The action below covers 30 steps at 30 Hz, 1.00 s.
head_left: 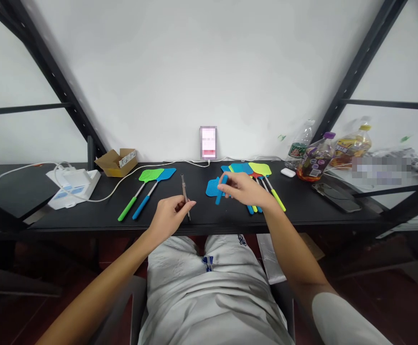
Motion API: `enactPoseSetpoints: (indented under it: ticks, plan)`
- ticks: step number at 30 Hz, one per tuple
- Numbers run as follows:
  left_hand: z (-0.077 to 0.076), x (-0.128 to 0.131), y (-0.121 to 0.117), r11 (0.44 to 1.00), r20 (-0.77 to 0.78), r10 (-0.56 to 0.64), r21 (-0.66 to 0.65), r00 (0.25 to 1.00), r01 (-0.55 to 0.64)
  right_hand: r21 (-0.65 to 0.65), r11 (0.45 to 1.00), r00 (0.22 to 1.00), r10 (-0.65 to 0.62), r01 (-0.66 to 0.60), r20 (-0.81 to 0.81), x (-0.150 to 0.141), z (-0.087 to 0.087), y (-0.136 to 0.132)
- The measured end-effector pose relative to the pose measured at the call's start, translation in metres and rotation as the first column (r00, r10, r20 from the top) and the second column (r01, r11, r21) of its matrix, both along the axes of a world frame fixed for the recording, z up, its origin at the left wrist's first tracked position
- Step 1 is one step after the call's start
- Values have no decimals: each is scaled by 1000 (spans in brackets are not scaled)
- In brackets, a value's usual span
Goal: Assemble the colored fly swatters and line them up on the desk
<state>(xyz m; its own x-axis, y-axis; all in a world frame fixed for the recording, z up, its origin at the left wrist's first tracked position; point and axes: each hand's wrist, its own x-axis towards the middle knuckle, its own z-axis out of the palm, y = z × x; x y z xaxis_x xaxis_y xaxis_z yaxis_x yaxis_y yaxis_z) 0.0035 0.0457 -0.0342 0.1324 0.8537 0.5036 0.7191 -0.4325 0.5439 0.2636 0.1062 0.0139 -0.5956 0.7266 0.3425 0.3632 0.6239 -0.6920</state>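
My left hand [171, 215] is closed around a thin metal rod [184, 184], which it holds upright at a slight tilt over the table's front part. In my right hand [242, 187] a short blue handle [221, 190] is pinched between thumb and fingers. Just behind that hand a blue flyswatter head [212, 187] lies flat, partly covered by it. Several flyswatters [260, 168] with blue, yellow-green and red parts lie stacked to the right, partly hidden by my right hand. To the left lie a green flyswatter [128, 207] and a blue flyswatter [142, 206].
A phone [209, 143] leans on the wall, its cable [165, 164] running along the black table [101, 213]. An opened cardboard box [117, 163] and a white power strip [74, 187] stand left. Bottles [316, 158], a white case [288, 172] and a dark phone [338, 197] are right.
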Motion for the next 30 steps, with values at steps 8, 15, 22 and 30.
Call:
enactPoseSetpoints:
  ticks: [8,15,22,30]
  plan:
    - [-18,6,6,989,-133,-107,89,985,120,-33,999,850,5,-26,-526,-12,11,-22]
    - [-28,8,10,973,-129,-196,102,972,209,-91,995,791,-28,-35,-611,-22,8,-22]
    - [-31,9,10,965,-135,-226,103,965,241,-121,991,802,-31,-51,-597,-24,10,-26]
    - [-33,8,12,964,-114,-230,112,966,243,-147,989,790,-64,-34,-610,-23,12,-26]
